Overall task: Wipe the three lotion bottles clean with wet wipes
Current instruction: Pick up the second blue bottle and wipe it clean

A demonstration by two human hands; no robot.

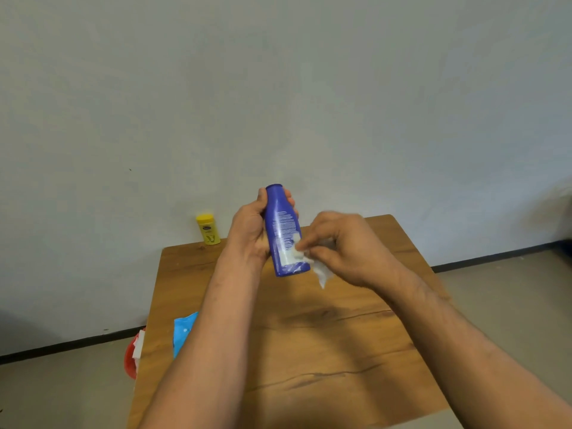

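Gripping blue lotion bottle (286,233) in our left hand (250,230), fingers curled round its upper body; bottle raised above wooden table (309,351), narrow end up. Our right hand (343,246) pinches white wet wipe (322,270), presses it on bottle's lower label. We see yellow bottle (209,229) upright at table's far left corner. At left edge lies blue wipes pack (184,332), partly behind our forearm. Beyond that edge, red item (130,360), unclear.
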